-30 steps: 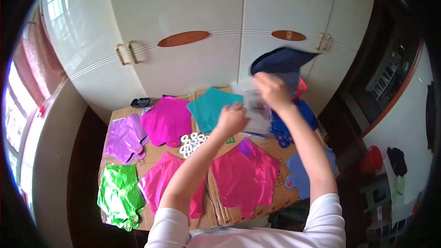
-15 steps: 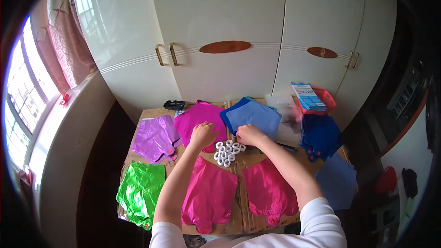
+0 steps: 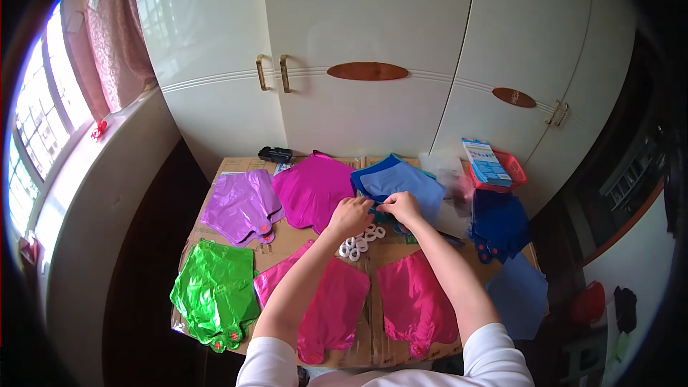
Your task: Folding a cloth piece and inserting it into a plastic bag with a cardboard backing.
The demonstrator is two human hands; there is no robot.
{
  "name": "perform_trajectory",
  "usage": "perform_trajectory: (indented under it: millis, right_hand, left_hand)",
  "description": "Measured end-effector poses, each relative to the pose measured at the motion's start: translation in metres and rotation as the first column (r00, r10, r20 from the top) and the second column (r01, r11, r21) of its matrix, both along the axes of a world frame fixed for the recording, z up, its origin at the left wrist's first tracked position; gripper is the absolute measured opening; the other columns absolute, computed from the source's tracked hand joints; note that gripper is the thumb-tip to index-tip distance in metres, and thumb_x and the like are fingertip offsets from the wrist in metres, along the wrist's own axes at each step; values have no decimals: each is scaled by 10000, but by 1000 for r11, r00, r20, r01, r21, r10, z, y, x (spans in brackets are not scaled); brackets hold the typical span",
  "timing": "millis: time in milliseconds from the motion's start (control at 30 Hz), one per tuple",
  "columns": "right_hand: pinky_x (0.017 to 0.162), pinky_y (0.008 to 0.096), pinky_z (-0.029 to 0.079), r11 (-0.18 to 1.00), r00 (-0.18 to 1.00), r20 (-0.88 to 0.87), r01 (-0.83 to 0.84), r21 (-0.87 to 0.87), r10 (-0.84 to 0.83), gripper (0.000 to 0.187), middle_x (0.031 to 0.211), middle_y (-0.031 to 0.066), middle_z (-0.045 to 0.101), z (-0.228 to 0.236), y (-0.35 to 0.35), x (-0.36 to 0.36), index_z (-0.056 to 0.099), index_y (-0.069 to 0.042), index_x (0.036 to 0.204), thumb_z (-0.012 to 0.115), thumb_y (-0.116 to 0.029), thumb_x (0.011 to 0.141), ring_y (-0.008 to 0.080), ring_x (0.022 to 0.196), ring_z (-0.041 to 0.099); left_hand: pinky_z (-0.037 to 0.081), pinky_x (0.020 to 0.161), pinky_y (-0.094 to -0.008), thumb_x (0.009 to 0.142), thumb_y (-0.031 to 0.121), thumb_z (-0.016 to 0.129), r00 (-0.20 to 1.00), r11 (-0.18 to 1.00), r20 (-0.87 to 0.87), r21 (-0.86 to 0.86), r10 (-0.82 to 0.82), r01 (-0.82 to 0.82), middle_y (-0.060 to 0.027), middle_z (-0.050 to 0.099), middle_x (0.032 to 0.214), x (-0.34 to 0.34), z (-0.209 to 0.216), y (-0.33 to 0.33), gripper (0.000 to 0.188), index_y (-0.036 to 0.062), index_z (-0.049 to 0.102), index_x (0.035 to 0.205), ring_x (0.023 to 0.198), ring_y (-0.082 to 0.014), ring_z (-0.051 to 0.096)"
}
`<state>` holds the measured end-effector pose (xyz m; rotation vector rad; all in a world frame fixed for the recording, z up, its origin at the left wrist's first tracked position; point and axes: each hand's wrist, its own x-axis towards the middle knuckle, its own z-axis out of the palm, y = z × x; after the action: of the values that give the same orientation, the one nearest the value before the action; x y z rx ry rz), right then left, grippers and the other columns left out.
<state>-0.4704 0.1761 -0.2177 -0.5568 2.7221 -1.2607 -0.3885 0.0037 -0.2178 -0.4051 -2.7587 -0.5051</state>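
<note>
Both my hands meet over the near left edge of a stack of blue foil pieces that look like flat, uninflated balloons, a light blue one (image 3: pixel 423 190) on top of a dark blue one (image 3: pixel 367 180). My right hand (image 3: pixel 401 208) pinches the edge, which is lifted and shows dark blue. Closed close beside it, my left hand (image 3: pixel 351 216) has its fingertips at the same edge; they are partly hidden. Just below lie several small white rings (image 3: pixel 360 244) in a pile. A magenta foil balloon (image 3: pixel 315 190) lies left of my left hand.
Cardboard (image 3: pixel 369 315) covers the table. Pink (image 3: pixel 337 301) and crimson (image 3: pixel 416 294) foil balloons lie near me, green (image 3: pixel 215 290) and purple (image 3: pixel 240 204) at left, navy (image 3: pixel 502 218) at right. A red basket (image 3: pixel 512 172) holds a blue packet (image 3: pixel 486 161). White cabinets (image 3: pixel 365 14) stand behind.
My hands have come together at the blue stack, the left moving right and the right shifting slightly right. The stack's near left edge is now lifted. The whole view has shifted slightly.
</note>
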Motion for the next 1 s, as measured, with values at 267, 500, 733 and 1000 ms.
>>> perform_trajectory:
  millis: [267,500,733,1000]
  right_hand:
    - [614,298,478,986,991,133,-8,-166,30,252,707,49,674,-14,3,-15,704,-41,775,802,-252,678,131,644,610]
    - [561,306,432,835,967,86,251,-489,-239,189,730,51,629,20,43,-73,632,-3,811,733,-144,736,124,640,548]
    - [638,349,485,772,665,-506,172,-612,-549,156,785,109,663,152,105,-103,628,-33,940,639,-141,828,213,708,637]
    - [694,414,521,974,225,-974,-224,-31,21,184,946,96,640,206,-21,-16,608,-107,951,535,-28,801,309,825,634]
  left_hand:
    - [412,916,-433,873,314,557,999,980,-5,-190,-51,49,-86,612,1113,-1,5,3,323,72,610,1080,1101,-253,534]
    - [356,1024,-485,946,321,433,978,976,178,-165,-110,140,-175,566,1238,-20,-16,3,358,15,545,1094,1215,-321,494]
    - [351,1029,-497,950,323,413,970,978,230,-172,-77,118,-172,557,1258,-18,-4,13,363,18,538,1102,1228,-323,484]
    - [402,974,-472,905,313,482,997,993,69,-116,20,-12,-137,617,1123,-2,7,-19,313,70,596,1067,1128,-290,552]
